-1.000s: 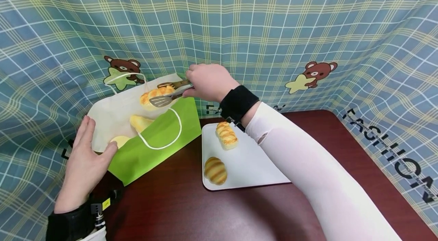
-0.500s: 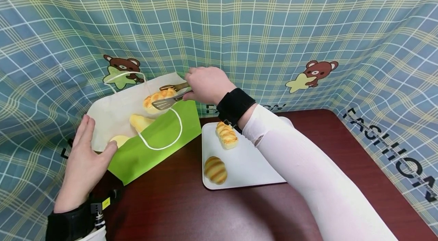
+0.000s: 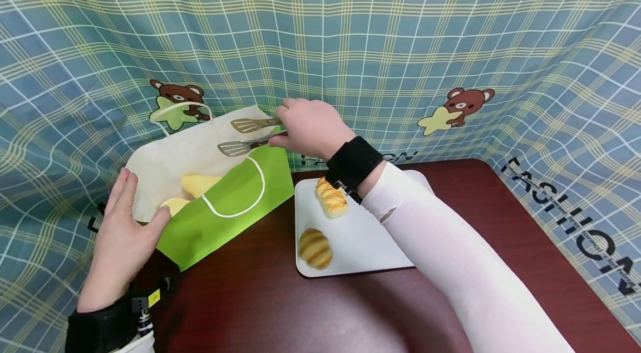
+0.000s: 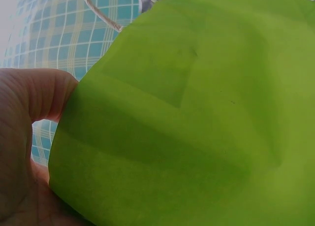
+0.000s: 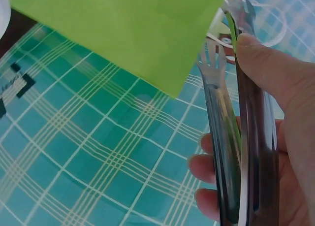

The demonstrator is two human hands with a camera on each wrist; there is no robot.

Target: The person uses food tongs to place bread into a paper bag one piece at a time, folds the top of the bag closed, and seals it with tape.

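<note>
My right hand (image 3: 315, 127) grips a pair of metal tongs (image 5: 256, 137) over the bag's mouth. The slotted tips of the tongs stand apart in the head view, nothing between them. Under them is a green paper bag (image 3: 225, 225) with a white inside and white cord handles. Inside it show a long pale-yellow bread (image 3: 197, 183) and a round pale-yellow piece (image 3: 175, 205); the bag's front hides the rest. At the bag's left end, my left hand (image 3: 122, 236) rests against the side, thumb and fingers spread around its edge. In the left wrist view, green paper (image 4: 187, 117) fills most of the picture.
A white tray (image 3: 370, 241) lies right of the bag, partly under the right forearm. On it are a golden oblong bread (image 3: 331, 197) and a round striped bun (image 3: 315, 249). Both sit on a dark red table (image 3: 280, 308). Plaid cloth (image 3: 380, 52) hangs behind and at the sides.
The golden braided bread that the tongs held has gone out of sight into the bag. The tongs' tips have spread apart. The long yellow bread shifted slightly; the left hand stayed put.
</note>
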